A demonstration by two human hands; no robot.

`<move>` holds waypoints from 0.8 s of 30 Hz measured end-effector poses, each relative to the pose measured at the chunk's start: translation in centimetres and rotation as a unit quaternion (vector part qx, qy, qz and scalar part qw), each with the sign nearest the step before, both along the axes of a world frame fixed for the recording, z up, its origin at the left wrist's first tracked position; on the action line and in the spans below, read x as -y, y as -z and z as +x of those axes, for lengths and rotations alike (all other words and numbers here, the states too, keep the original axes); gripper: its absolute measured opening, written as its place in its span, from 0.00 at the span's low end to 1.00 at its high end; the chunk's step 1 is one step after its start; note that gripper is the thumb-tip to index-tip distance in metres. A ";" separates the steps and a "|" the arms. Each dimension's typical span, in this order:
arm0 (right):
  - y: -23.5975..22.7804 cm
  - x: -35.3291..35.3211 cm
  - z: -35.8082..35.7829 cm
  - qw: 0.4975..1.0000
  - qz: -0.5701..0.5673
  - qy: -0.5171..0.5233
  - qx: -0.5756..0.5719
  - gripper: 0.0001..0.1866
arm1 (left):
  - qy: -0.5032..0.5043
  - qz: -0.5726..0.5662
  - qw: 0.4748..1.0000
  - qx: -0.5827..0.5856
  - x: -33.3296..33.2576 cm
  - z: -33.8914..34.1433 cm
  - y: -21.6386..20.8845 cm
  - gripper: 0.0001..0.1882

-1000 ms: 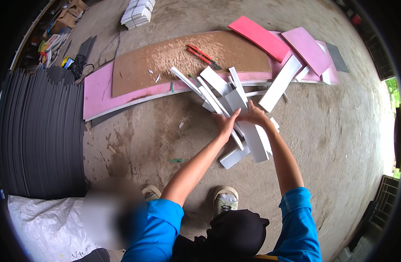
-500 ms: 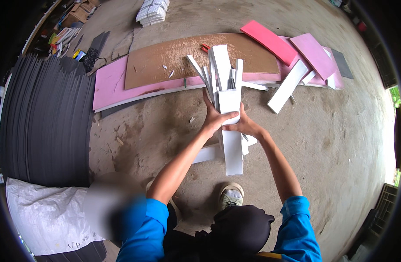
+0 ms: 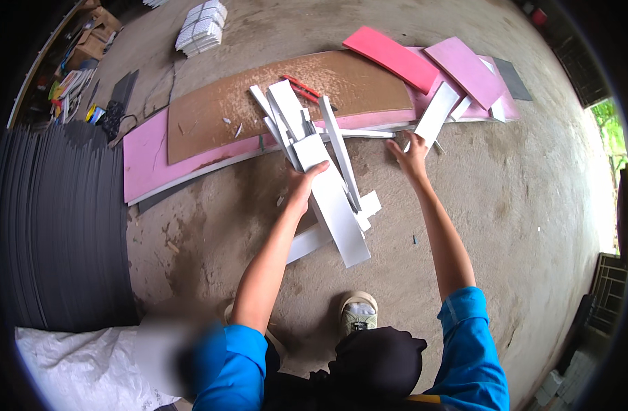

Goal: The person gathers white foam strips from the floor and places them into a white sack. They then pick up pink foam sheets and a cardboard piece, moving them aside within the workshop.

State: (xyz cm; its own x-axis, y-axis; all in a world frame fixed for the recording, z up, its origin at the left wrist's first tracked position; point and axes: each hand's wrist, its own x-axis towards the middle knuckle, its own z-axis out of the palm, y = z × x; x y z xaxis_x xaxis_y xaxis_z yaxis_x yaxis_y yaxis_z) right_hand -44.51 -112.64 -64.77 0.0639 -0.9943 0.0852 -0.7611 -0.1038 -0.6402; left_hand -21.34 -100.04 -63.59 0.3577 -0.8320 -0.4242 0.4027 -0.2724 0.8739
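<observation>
My left hand point(image 3: 301, 185) is closed around a bundle of white foam-like strips point(image 3: 338, 209), its thumb lying across the top piece. Shorter and narrower pieces fan out at the far end, and one thin strip point(image 3: 340, 151) leans away to the right. Farther right, my right hand point(image 3: 413, 159) is at the near end of another white strip point(image 3: 438, 109), fingers touching it and thumb spread apart. That strip rests against the pink boards. Under the bundle, more white offcuts point(image 3: 307, 243) lie on the floor.
A brown board point(image 3: 232, 109) lies on a long pink board point(image 3: 146, 154), with a red-handled tool point(image 3: 300, 86) on it. Red point(image 3: 392, 58) and pink panels point(image 3: 464, 72) are at the far right. A dark stack of sheets point(image 3: 60, 226) stands left, a white sack point(image 3: 81, 359) nearer.
My right hand has left the bundle and moved right to the separate white strip. The bundle, still in my left hand, has tilted leftward at its far end, and one thin strip has splayed out.
</observation>
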 end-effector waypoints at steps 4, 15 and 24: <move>2.9 3.6 -2.9 0.979 0.049 0.188 -0.067 0.59 | -0.017 -0.005 0.999 0.051 1.2 -1.7 -2.0 0.31; 6.0 5.8 -4.8 0.981 -0.038 0.187 0.042 0.55 | 0.029 0.017 0.999 -0.003 0.7 0.7 0.8 0.37; -1.7 1.3 -3.9 0.969 0.096 0.031 0.224 0.21 | 0.121 0.045 0.991 0.022 -3.8 7.0 -1.3 0.47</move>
